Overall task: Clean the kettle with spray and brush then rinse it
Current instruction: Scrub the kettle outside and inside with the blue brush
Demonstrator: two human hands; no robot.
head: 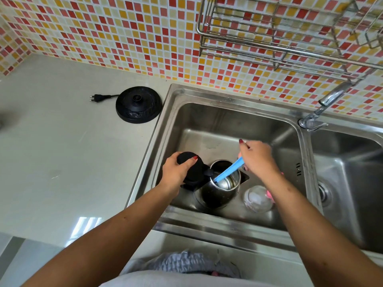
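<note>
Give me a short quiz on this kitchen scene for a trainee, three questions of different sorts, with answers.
1. True or false: the kettle sits on its base.
2. Which hand holds the brush? A) left B) right C) neither
3. Fill in: the clear bottle lies in the ____, beside the kettle.

Key
1. False: the kettle is in the sink; the base lies on the counter.
2. B: the right hand holds it, with its end inside the kettle.
3. sink
</note>
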